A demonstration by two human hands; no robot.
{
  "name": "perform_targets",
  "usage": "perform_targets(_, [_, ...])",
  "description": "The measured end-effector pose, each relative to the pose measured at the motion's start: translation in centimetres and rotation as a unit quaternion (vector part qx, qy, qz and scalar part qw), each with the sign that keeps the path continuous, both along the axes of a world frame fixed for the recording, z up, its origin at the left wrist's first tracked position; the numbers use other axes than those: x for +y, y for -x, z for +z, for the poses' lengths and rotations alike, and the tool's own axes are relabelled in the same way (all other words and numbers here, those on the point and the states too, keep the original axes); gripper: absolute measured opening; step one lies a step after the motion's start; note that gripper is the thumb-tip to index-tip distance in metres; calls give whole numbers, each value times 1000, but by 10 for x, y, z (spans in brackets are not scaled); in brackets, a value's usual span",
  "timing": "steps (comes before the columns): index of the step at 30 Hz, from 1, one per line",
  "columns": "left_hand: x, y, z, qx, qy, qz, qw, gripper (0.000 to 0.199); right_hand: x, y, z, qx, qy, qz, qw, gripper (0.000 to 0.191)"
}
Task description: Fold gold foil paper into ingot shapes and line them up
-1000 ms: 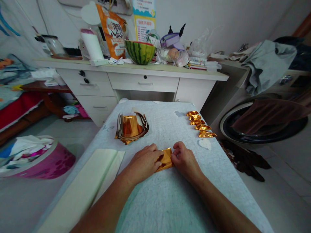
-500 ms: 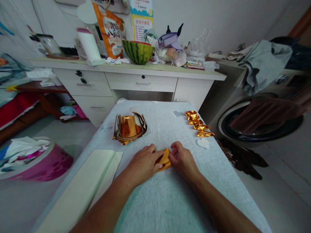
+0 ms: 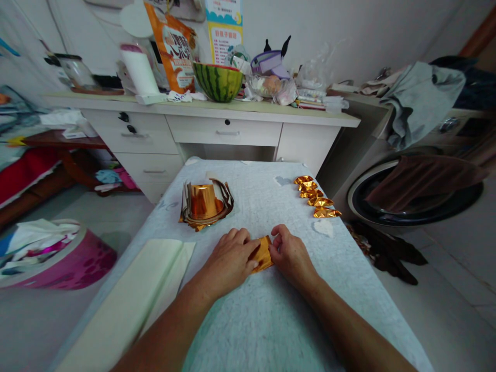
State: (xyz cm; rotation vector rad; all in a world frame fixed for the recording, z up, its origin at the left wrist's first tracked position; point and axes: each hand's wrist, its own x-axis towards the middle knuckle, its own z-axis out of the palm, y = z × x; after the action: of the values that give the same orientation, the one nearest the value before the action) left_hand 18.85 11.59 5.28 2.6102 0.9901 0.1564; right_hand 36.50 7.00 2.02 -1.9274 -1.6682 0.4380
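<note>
A piece of gold foil paper (image 3: 264,254), folded small, lies on the cloth-covered table between my hands. My left hand (image 3: 231,257) presses its left side, thumb and fingers closed on it. At its right edge my right hand (image 3: 289,252) pinches the foil with thumb and forefinger. Beyond my left hand stands a curled stack of gold foil sheets (image 3: 205,202), shiny side showing in the middle. Several folded gold foil pieces (image 3: 312,195) lie in a row toward the table's far right.
Pale folded paper (image 3: 132,294) lies along the table's left side. Behind is a counter (image 3: 259,109) with a cut watermelon (image 3: 218,82) and snack bag (image 3: 176,51). A pink bin (image 3: 77,258) stands on the left, a washing machine (image 3: 387,194) on the right.
The foil between my hands looks flatter now, its opening pressed down. Both hands stay nearly in place.
</note>
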Motion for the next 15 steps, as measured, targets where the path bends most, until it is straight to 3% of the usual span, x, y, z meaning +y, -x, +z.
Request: perform_targets(15, [1,0,-4,15,-6,2,1000,35,0,-1,-1,-40,-7,10,999,14])
